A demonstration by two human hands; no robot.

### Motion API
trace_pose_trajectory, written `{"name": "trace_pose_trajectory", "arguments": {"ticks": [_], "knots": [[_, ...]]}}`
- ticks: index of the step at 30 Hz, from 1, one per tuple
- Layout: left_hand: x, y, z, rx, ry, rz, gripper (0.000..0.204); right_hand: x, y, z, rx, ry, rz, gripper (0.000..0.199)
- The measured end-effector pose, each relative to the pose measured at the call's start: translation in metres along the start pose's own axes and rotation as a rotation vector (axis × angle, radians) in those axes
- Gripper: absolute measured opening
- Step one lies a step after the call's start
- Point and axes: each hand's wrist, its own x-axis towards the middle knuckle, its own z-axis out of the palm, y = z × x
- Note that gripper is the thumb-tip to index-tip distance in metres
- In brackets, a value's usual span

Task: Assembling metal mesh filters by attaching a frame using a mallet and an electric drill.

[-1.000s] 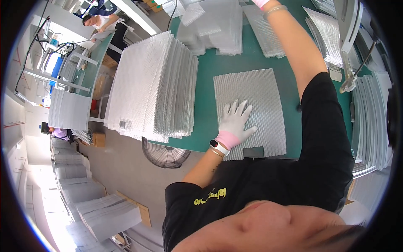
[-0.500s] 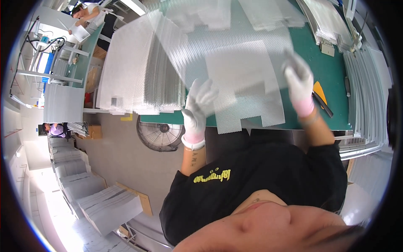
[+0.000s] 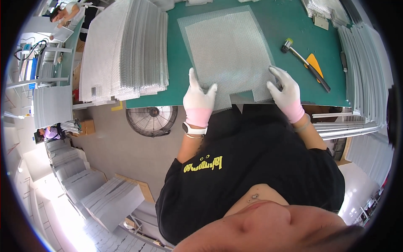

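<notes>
A translucent, fine-mesh sheet (image 3: 226, 50) lies on the green worktable, over another sheet that shows through as a paler area. The near edge has notched cut-outs and overhangs the table slightly. My left hand (image 3: 198, 100), in a white and pink glove, rests at the sheet's near left corner, its thumb and index finger spread. At the right edge is my right hand (image 3: 287, 92), gloved alike, with thumb and fingers apart beside the sheet's border. Neither hand is closed round anything.
Left stands a tall stack of mesh sheets (image 3: 113, 50). To the right lie a hammer (image 3: 308, 65) and an orange scraper-like piece (image 3: 314, 63) on the green table (image 3: 252, 97). More sheets (image 3: 363, 71) stand at far right. A floor fan (image 3: 152, 119) sits below; another person (image 3: 69, 14) works far left.
The mesh sheet that was raised and blurred in motion now lies flat on the table. My right hand has come down and left to its edge; the hammer is now fully visible.
</notes>
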Motion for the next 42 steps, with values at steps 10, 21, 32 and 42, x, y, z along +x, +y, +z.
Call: {"name": "trace_pose_trajectory", "arguments": {"ticks": [10,21,32,42], "knots": [[0.007,-0.003,0.008,0.124,-0.212,-0.124,0.094,-0.005,0.012,0.012,-0.181,-0.029,-0.044,0.041],[0.017,-0.002,0.005,0.194,-0.222,-0.105,0.096,0.002,0.001,0.004,-0.351,-0.127,-0.019,0.038],[0.058,-0.023,0.005,0.335,-0.343,0.178,0.079,0.205,0.033,-0.015,-0.62,0.009,-0.05,0.064],[0.055,-0.02,-0.027,0.235,-0.059,0.224,0.082,0.339,-0.011,-0.034,-0.762,-0.149,0.238,0.056]]}}
